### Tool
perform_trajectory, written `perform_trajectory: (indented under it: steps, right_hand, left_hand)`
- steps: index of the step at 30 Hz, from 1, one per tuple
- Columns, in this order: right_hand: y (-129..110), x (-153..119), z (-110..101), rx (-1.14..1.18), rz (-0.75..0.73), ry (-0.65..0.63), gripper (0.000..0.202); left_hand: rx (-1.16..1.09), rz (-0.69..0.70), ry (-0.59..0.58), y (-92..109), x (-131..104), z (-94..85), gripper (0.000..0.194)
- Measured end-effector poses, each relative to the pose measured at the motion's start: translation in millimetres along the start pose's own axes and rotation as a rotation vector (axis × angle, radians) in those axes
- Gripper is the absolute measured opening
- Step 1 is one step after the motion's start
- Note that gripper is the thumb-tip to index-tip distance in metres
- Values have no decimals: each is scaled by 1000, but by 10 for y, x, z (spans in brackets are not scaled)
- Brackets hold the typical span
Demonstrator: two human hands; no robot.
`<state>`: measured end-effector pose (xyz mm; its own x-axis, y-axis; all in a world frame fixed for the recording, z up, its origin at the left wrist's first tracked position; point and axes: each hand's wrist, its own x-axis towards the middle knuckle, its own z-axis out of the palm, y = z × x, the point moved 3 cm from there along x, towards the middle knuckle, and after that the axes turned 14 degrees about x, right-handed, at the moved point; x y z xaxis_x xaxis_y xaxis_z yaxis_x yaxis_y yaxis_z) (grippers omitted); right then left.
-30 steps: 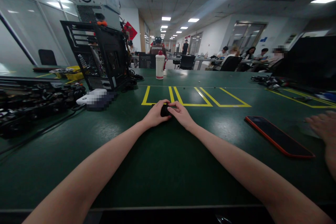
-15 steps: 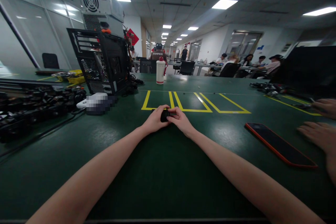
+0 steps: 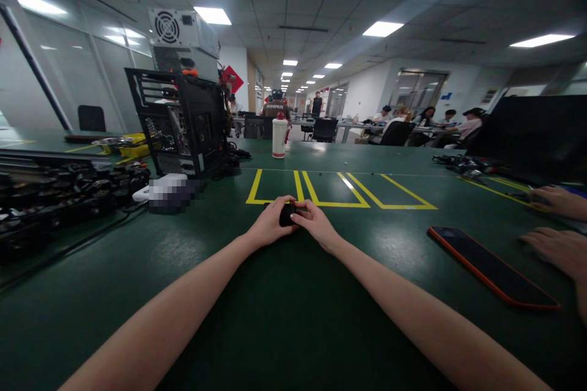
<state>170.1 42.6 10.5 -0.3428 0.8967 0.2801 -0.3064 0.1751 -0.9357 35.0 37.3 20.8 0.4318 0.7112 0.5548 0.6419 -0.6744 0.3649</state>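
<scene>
A small black object [image 3: 287, 214] is held just above or on the green table [image 3: 284, 317], near the yellow tape outlines [image 3: 339, 204]. My left hand [image 3: 272, 222] wraps round its left side, fingers over the top and thumb below. From the right, my right hand [image 3: 316, 225] pinches it with the fingertips. Most of the object is hidden by my fingers, so its exact kind cannot be made out.
An orange-edged phone-like slab [image 3: 493, 266] lies at right, near another person's hands [image 3: 557, 250]. A white bottle [image 3: 279, 137], an open computer case [image 3: 183, 119], a white device [image 3: 167, 189] and heaped black parts [image 3: 68, 195] stand around.
The whole view has tilted slightly upward, so the table and objects sit lower. Both my hands keep the black object between them. The other person's upper hand has shifted slightly left.
</scene>
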Motion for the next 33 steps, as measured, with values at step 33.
perform_trajectory:
  steps: [33]
  right_hand:
    - [94,10,-47,-59,-67,14,26]
  left_hand:
    - [-3,80,15,-38,-18,34,56]
